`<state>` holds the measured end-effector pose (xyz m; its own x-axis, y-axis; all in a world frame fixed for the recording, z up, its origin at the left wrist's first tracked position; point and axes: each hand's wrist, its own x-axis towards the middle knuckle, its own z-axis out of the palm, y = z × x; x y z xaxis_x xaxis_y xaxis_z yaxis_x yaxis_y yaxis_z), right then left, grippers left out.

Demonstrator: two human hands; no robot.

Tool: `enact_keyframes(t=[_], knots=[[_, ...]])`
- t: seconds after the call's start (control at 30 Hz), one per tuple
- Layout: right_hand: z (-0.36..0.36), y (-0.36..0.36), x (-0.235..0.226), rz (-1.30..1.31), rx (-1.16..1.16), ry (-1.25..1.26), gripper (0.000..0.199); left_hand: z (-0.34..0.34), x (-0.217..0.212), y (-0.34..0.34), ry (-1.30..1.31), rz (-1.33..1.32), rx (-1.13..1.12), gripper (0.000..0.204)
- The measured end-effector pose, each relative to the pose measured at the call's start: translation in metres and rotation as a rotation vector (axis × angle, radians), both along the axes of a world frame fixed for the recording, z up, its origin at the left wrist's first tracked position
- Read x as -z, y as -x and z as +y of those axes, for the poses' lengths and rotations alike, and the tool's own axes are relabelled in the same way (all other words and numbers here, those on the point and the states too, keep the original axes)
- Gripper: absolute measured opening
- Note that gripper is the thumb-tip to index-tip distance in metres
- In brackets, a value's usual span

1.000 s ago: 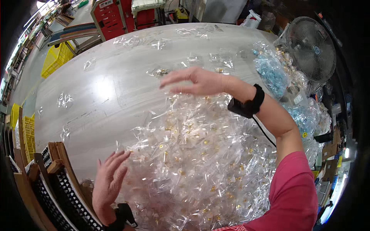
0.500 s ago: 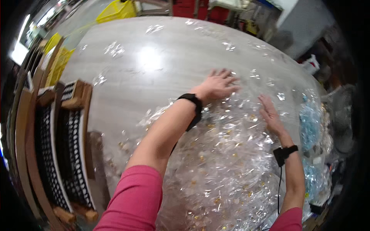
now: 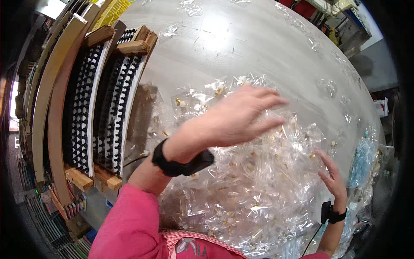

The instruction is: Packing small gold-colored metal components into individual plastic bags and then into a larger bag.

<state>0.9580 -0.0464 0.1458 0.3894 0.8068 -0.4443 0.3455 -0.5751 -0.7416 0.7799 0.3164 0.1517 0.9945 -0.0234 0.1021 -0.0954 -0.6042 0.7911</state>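
A broad heap of small clear plastic bags (image 3: 258, 185), with gold and white bits inside, covers the near part of the table. Over the heap's left and far side is my left hand (image 3: 243, 114), fingers spread and slightly blurred, holding nothing. At the heap's right edge my right hand (image 3: 333, 175) is held with its fingers apart, and nothing shows in it. Each wrist wears a black strap with a small black box.
Stacked wooden-framed trays (image 3: 108, 103) with rows of black pieces stand at the left. Blue-tinted bags (image 3: 362, 159) lie at the right edge. Loose clear bags (image 3: 330, 88) are scattered over the pale table (image 3: 254, 52). A yellow basket (image 3: 112, 13) stands at the far left.
The view has swung, so the trays sit further right. Both hands have drawn nearer to me, and the far edge of the heap has come closer with them.
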Motion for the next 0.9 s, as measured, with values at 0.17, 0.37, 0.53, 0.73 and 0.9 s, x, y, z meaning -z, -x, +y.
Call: enact_keyframes(t=[0.17,0.37,0.53,0.73,0.9], knots=[[-0.007,0.019,-0.007,-0.147,0.079,0.000,0.058,0.069,0.077,0.099,-0.512,0.487,-0.741,0.067],[-0.027,0.082,-0.084,-0.248,0.071,-0.011,0.054,0.095,0.110,0.136,-0.365,0.528,-0.825,0.077],[-0.070,0.149,-0.133,-0.337,0.100,0.099,0.053,0.016,0.037,0.122,-0.095,0.438,-0.566,0.075],[-0.127,0.268,-0.218,-0.390,0.191,0.151,0.052,-0.055,-0.095,0.234,-0.191,0.040,-0.285,0.045],[-0.181,0.390,-0.260,-0.335,0.447,0.373,0.049,-0.107,-0.087,0.350,-0.181,0.120,-0.225,0.056]])
